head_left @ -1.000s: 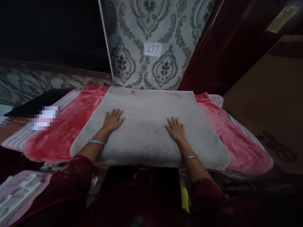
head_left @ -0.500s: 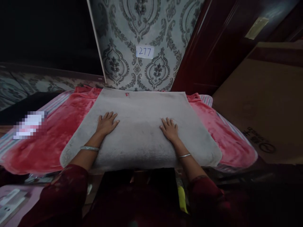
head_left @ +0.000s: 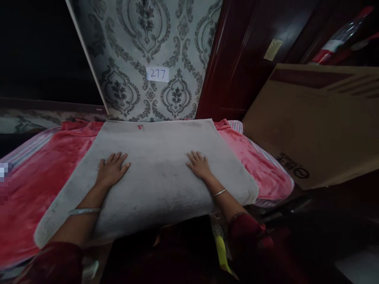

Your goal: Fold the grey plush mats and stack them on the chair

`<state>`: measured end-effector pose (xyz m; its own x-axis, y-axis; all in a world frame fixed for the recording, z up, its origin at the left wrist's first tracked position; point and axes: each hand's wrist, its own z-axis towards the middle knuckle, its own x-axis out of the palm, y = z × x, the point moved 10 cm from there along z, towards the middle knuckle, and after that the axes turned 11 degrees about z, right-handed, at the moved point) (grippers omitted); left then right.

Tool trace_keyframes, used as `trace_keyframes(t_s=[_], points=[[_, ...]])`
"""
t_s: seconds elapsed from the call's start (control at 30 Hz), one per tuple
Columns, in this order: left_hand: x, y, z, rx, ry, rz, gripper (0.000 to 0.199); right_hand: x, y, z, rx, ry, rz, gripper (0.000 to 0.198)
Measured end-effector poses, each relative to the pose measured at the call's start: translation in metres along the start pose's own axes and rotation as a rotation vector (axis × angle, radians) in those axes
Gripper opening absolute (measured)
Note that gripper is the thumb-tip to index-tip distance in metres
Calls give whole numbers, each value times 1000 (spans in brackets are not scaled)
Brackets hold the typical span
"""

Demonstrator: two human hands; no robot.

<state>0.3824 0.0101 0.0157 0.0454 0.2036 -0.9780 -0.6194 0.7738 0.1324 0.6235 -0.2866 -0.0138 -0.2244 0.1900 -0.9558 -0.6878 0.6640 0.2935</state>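
Observation:
A grey plush mat (head_left: 154,189) with a small red mark near its far edge lies spread out, its near edge hanging over the front. Flat on its left part rests my left hand (head_left: 111,170), fingers spread, a pale bangle on the wrist. My right hand (head_left: 199,165) also lies flat on the mat, fingers apart, with a thin silver bangle. Neither hand grips anything. Beneath the mat, a red plush blanket (head_left: 50,169) shows on both sides, over a striped cloth (head_left: 32,146).
Behind stands a patterned wall with a paper label (head_left: 158,74) reading 277. A dark screen (head_left: 44,51) is at left. To the right are a dark red door (head_left: 237,51), a large cardboard box (head_left: 319,122) and a bottle (head_left: 340,39). Something yellow-green (head_left: 222,252) is below the front edge.
The view has turned to the right, so everything sits further left in the picture and more of the box and a bottle show. Both hands stay flat on the mat.

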Motion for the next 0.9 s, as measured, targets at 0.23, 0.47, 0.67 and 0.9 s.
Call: trace_keyframes(t_s=[0.23,0.47,0.67,0.9], points=[[-1,2,3,-19,8,34,61,-47,-163,-27,389,-151,-49,61],[0,0,3,-21,19,67,65,-79,-214,-53,575,-361,98,55],[1,11,2,-33,69,88,62,-95,-232,-48,636,-445,196,59],[1,93,-31,-303,163,60,65,-98,-237,-31,589,-442,329,64]])
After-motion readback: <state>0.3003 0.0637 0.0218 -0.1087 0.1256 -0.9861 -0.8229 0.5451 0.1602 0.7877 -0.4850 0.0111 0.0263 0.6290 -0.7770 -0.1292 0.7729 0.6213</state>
